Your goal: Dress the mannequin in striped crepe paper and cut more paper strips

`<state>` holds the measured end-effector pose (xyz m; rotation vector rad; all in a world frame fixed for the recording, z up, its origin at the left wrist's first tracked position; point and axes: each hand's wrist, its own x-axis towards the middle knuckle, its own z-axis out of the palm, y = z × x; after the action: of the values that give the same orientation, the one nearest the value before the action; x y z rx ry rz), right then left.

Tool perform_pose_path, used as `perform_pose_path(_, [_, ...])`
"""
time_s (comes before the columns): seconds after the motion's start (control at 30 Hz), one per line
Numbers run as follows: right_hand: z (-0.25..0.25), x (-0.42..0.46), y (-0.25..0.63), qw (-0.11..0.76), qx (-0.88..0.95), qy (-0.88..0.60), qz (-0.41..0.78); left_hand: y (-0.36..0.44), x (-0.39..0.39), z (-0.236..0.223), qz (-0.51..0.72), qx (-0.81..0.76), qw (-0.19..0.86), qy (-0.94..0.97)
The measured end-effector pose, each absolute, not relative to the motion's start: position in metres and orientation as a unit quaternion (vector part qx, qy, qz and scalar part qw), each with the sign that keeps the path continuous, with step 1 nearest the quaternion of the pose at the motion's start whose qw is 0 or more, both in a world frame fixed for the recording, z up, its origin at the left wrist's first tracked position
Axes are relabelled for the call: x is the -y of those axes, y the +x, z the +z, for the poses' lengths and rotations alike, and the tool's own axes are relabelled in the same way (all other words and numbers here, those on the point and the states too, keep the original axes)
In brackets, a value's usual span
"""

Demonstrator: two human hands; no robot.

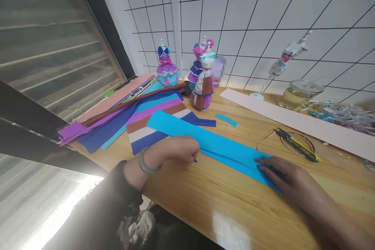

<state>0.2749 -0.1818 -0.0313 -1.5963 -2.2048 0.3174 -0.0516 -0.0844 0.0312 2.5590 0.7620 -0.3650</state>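
A long bright blue strip (178, 125) of paper or cloth, I cannot tell which, lies slantwise on the table, with a folded layer along its near edge. My left hand (184, 149) is curled closed at that near edge, a green bangle on its wrist. By its fingertips shows a tiny dark blue bit; the inside of the grip is hidden. Over the strip's right end my right hand (283, 174) lies with fingers stretched out, pressing on it. Beyond the strip are a dark blue piece (205, 122) and a short turquoise piece (227, 119).
Striped and coloured sheets (140, 134) are piled at the left. Small dressed forms (166, 66) stand near the tiled wall, with a tilted bare form (287, 56) farther right. Dark-handled snips (295, 142), a pale pink strip (263, 111) and a glass bowl (299, 95) occupy the right side.
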Motion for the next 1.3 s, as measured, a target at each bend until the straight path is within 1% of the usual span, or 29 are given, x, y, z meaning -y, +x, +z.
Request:
perform_pose_path(0.27, [-0.032,0.184,0.275,0.202,0.794,-0.562,0.110,-0.054,0.077,0.035,-0.123,-0.261,0.283,0.915])
perform_pose_path(0.43, [-0.033,0.183,0.275,0.203,0.795,-0.561,0.111,-0.054,0.077,0.036,-0.094,-0.242,0.312,0.914])
perform_pose_path(0.57, [-0.034,0.182,0.275,0.204,0.793,-0.563,0.111,-0.050,0.080,0.031,-0.100,-0.224,0.301,0.921])
perform_pose_path(0.73, [-0.033,0.182,0.275,0.197,0.789,-0.569,0.119,-0.049,0.081,0.027,-0.105,-0.240,0.281,0.923])
perform_pose_path(1.03, [-0.031,0.184,0.274,0.198,0.796,-0.563,0.103,-0.051,0.076,0.024,-0.120,-0.235,0.309,0.914])
perform_pose_path(1.2, [-0.029,0.184,0.272,0.205,0.796,-0.558,0.109,-0.054,0.068,0.021,-0.073,-0.237,0.289,0.924])
perform_pose_path(1.3, [-0.026,0.183,0.269,0.230,0.801,-0.550,0.064,-0.052,0.066,0.025,-0.034,-0.228,0.334,0.914])
